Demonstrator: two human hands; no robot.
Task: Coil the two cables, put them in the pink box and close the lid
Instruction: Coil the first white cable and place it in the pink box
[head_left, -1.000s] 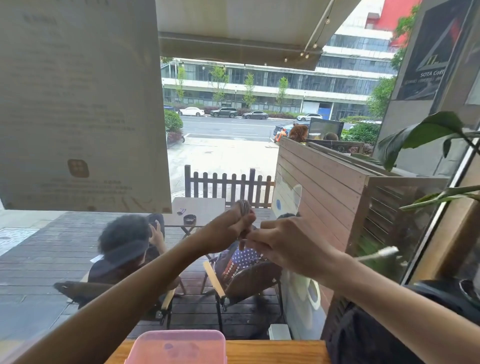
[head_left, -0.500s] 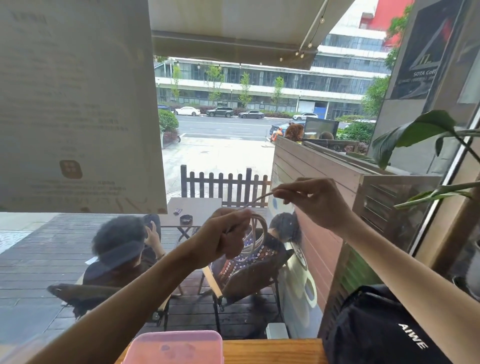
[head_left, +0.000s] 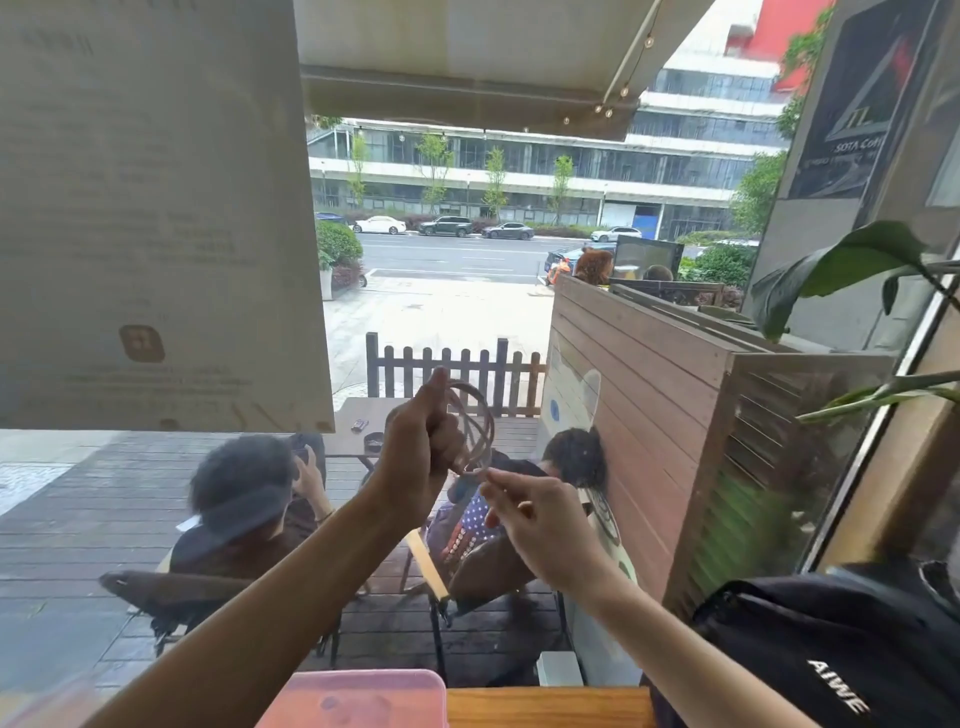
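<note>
Only the top of the pink box (head_left: 358, 699) is showing at the bottom edge, sitting on the wooden surface (head_left: 545, 706), so I can't tell what's inside it or whether the lid is on. Just one cable (head_left: 470, 426) is showing, and it's thin and a bit blurred against the window. The left hand (head_left: 421, 457) is holding it up in front of the glass, fingers curled tight around a bunch of loops that are sticking out to the right of the fist. The right hand (head_left: 540, 519) is sitting just below, thumb and fingertips pinching the loose end where it's coming off the coil. A black bag (head_left: 831, 654) is lying at the lower right, partly cut off.
</note>
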